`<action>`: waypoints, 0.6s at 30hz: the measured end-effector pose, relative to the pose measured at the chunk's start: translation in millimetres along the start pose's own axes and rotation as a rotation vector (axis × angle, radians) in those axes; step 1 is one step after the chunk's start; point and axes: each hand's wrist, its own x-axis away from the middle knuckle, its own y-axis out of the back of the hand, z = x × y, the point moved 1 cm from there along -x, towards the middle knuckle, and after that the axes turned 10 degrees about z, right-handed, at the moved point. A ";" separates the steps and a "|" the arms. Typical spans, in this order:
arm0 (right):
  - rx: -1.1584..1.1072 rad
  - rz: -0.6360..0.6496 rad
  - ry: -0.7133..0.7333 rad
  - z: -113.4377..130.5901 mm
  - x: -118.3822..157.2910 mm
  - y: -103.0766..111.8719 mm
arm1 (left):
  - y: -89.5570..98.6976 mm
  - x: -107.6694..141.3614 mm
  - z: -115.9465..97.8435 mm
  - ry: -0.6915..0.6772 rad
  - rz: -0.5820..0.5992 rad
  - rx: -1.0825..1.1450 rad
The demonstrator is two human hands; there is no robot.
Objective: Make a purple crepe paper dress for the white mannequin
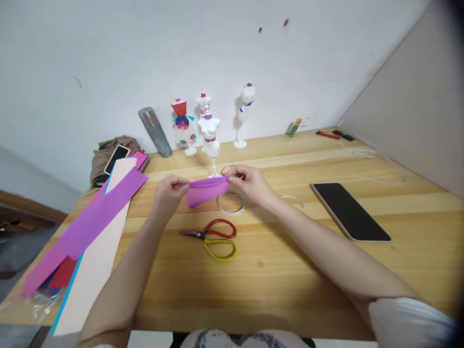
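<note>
Left hand point(166, 192): thumb and fingertips pinch the upper left corner of a purple strip point(206, 193). Right hand point(252, 182): thumb and fingertips pinch its upper right corner. The strip is thin and smooth, with a layered upper edge stretched nearly straight between the hands; its lower left corner hangs loose. It is held above the pale, streaky-grained wooden table point(275, 275), in front of a glossy white dress form point(209, 129) standing upright on a slender stem.

A thin round ring point(232, 211) lies just beside the strip. Nearer the person, scissors point(203, 236) lie with dark metal blades closed and looped handles, one red, one yellow. At right rests a flat, black-faced tablet point(350, 211) with rounded corners. At left, long flat purple sheets point(105, 212) overlap a cream sheet point(94, 270) edged in blue.
</note>
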 end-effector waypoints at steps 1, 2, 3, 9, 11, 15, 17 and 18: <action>-0.023 -0.005 -0.011 0.2 0.0 -0.3 | 0.7 0.7 -2.0 0.003 0.004 -0.001; -0.039 -0.015 -0.021 0.6 0.1 -0.3 | 1.2 1.2 -3.7 0.015 0.012 0.008; -0.050 -0.025 -0.030 1.1 0.2 -0.2 | 1.5 1.7 -4.9 0.035 0.026 0.023; -0.096 -0.028 -0.060 4.7 0.6 0.9 | 1.3 2.0 -4.7 0.153 0.085 0.137; -0.080 -0.028 -0.056 4.9 0.6 0.8 | 0.9 1.3 -3.7 0.172 0.094 0.169; -0.055 -0.007 -0.034 3.9 0.4 0.7 | 0.5 -0.1 -1.9 0.188 0.089 0.197; -0.052 0.006 -0.034 3.5 0.4 0.9 | 0.5 -0.4 -1.1 0.184 0.079 0.200; -0.048 0.010 -0.037 3.5 0.4 1.0 | 0.6 -0.4 -0.7 0.180 0.073 0.202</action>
